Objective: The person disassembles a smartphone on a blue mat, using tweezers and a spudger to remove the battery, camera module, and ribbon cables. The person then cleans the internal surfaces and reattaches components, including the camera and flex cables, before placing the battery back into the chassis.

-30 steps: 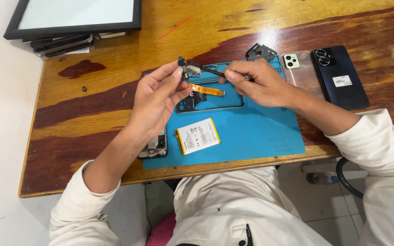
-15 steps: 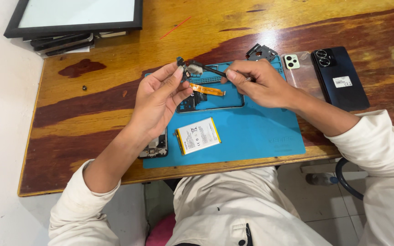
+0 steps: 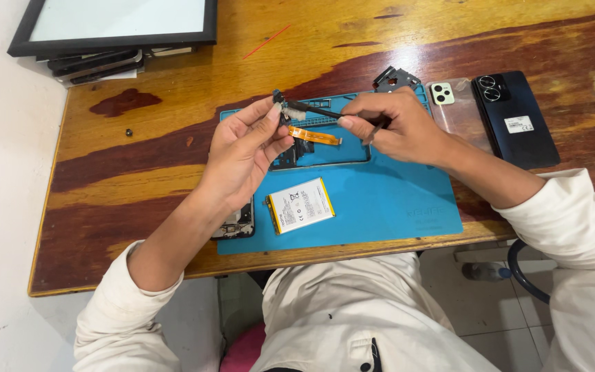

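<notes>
1. Above the blue work mat (image 3: 380, 207), my left hand (image 3: 242, 155) is raised with thumb and fingertips pinched together on a small grey-and-black component (image 3: 285, 107); most of the part is buried between the fingers, so I cannot make out its shape.
2. My right hand (image 3: 397, 127) is closed around a thin black tool (image 3: 318, 110), whose tip reaches across to touch the component. The tool's rear end is hidden inside the fist.
3. Just under both hands lies an opened phone frame (image 3: 325, 148) on the mat, with an orange flex ribbon (image 3: 315, 135) lying across it. My left palm covers the frame's left side.
4. A white-and-yellow battery (image 3: 301, 205) lies flat and slightly tilted on the mat, near my left wrist, apart from the frame.
5. A dark circuit board (image 3: 239, 224) peeks out beneath my left forearm at the mat's left edge; most of it is covered.
6. The mat's near right part is bare blue, giving open room. Its front edge runs close to the front edge of the wooden table (image 3: 139, 179).
7. Beyond my right hand sit a black bracket piece (image 3: 395, 77), a clear phone case (image 3: 456, 103) and a black phone (image 3: 514, 117) lying face down.
8. At the far left corner a black-framed panel (image 3: 115, 24) rests on a stack, cut off by the picture's top edge.
</notes>
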Demonstrator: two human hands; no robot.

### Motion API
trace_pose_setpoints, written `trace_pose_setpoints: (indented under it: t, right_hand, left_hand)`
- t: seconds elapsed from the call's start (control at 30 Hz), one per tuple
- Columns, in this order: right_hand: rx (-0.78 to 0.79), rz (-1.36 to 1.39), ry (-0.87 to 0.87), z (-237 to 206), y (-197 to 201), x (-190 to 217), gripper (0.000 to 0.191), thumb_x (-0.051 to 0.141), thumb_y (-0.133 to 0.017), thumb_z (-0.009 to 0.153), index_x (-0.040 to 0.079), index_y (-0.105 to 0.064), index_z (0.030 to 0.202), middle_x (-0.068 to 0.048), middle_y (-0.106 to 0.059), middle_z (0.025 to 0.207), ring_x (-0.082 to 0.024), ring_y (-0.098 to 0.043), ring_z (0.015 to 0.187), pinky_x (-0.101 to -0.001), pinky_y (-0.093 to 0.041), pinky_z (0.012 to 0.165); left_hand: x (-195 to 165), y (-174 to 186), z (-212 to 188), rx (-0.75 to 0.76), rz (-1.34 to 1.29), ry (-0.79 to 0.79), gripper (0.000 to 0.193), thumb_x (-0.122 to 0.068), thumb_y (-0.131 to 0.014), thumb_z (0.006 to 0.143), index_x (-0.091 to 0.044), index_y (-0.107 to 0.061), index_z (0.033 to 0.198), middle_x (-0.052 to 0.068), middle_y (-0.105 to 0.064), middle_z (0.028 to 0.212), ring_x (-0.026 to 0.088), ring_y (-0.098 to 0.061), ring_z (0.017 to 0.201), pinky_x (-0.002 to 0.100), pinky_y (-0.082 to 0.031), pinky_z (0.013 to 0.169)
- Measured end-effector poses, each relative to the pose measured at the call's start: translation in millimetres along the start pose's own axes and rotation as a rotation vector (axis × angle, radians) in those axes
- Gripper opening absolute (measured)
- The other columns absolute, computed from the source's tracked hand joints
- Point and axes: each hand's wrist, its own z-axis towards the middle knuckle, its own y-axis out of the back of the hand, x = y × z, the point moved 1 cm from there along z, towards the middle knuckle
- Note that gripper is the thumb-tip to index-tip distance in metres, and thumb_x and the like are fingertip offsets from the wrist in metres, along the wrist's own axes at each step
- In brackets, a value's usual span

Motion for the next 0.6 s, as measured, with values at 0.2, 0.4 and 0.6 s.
trace_pose_setpoints:
  t: [0.2,0.4,0.6]
  right_hand:
    - [-0.100,-0.176,0.077,-0.5,0.0,12.2,0.015,0.011,-0.075,0.100,-0.001,-0.076,0.110,-0.009,-0.071,0.074,-0.010,-0.061,0.056,-0.0248,-0.044,0.050]
    - [-0.087,-0.146,0.161,2.1,-2.1,20.8,0.019,0.008,-0.073,0.101,-0.001,-0.075,0.117,-0.013,-0.074,0.082,-0.012,-0.065,0.060,-0.0256,-0.047,0.053]
    - [-0.074,-0.367,0.228,3.0,2.4,28.5,0.016,0.007,-0.077,0.095,-0.003,-0.078,0.108,-0.017,-0.069,0.069,-0.021,-0.060,0.052,-0.0339,-0.043,0.048]
  left_hand:
    - [-1.0,2.0,1.3,0.022,0.033,-0.018,0.020,-0.011,-0.064,0.104,-0.001,-0.066,0.122,0.004,-0.070,0.104,0.011,-0.067,0.093,0.029,-0.061,0.088]
    - [-1.8,5.8,2.0,-0.008,-0.001,-0.028,0.019,-0.009,-0.064,0.105,-0.001,-0.066,0.121,0.005,-0.070,0.103,0.011,-0.067,0.091,0.030,-0.061,0.089]
    - [1.8,6.3,2.3,0.012,-0.019,0.014,0.019,-0.010,-0.064,0.104,-0.001,-0.065,0.121,0.004,-0.069,0.102,0.010,-0.067,0.091,0.030,-0.062,0.090]
